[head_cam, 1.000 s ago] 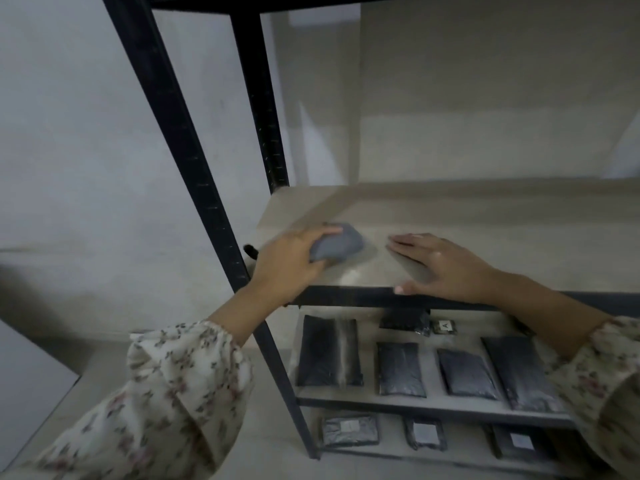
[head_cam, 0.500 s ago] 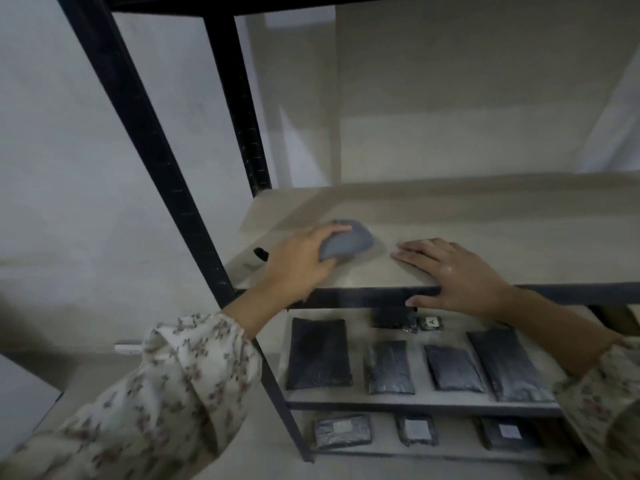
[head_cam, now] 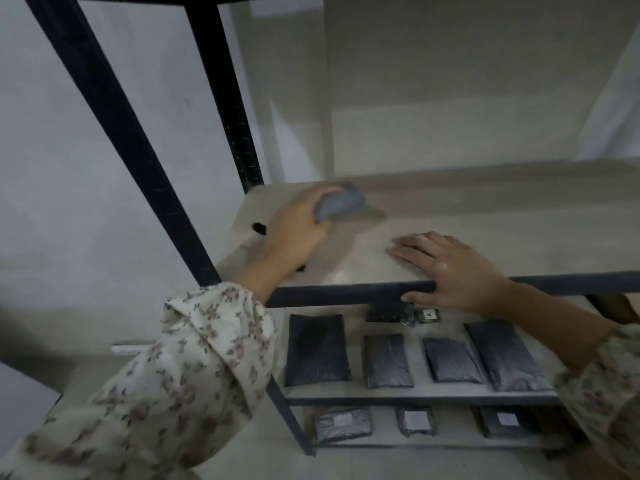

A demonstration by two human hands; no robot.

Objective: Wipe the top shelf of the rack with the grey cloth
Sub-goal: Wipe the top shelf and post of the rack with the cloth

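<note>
Nearest the camera, two forearms in cream sleeves (head_cam: 180,375) printed with small flowers are being extended toward a black metal rack (head_cam: 114,109). Below them, the lower shelves (head_cam: 415,393) are being occupied by flat dark packets (head_cam: 317,351) laid side by side in rows, some of them labelled in white.

The dark front rail (head_cam: 332,295) of the top shelf (head_cam: 485,216) is being overlapped by the right hand (head_cam: 450,268), which is laid flat, palm down, with the fingers spread and pointing left across the board and the thumb hanging over the rail; nothing is being gripped by it. The shelf board is pale, smooth and faintly glossy, and a broad bare stretch is being left open to the right of this hand and behind it, as far as the wall (head_cam: 450,81).

Farther in, toward the left rear corner of the same shelf, the grey cloth (head_cam: 341,204) is being pressed onto the board, bunched into a rounded wad. It is being clutched by the left hand (head_cam: 298,233), whose fingers are curled over its near side, the wrist being bent upward from the shelf's left edge. The two hands are being kept well apart. Close to the cloth, the shelf is being bounded by the rear black upright (head_cam: 221,95), which is perforated along its length, so that little room is being left on that side.
</note>
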